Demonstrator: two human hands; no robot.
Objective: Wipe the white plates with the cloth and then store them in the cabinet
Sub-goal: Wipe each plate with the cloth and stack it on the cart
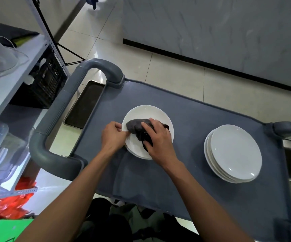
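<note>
- Right now my right hand (158, 137) is the working grip: palm down, fingers curled over the dark cloth (137, 127), pressing it onto the single white plate (146, 110).
- Cloth is bunched, with its long axis running from the plate's left-centre toward the near-right rim; most of it sticks out left of my fingers, so unwiped plate lies away from me and to the left of the grip.
- My left hand (112, 135) pinches the plate's left rim between thumb and fingers, closed on the edge to keep it from sliding. The two hands sit just beside each other across the plate.
- Plate lies flat on the grey cart top (185, 172), near the cart's left handle (57, 123).
- Stack of white plates (233, 154) sits well apart to the right, on my right hand's side. That hand is nearer for the next plate.
- My read: wiping step underway, far rim not yet covered; the sweep should go outward and left while the left grip holds.
- Cabinet for storage: can't identify it in view.
</note>
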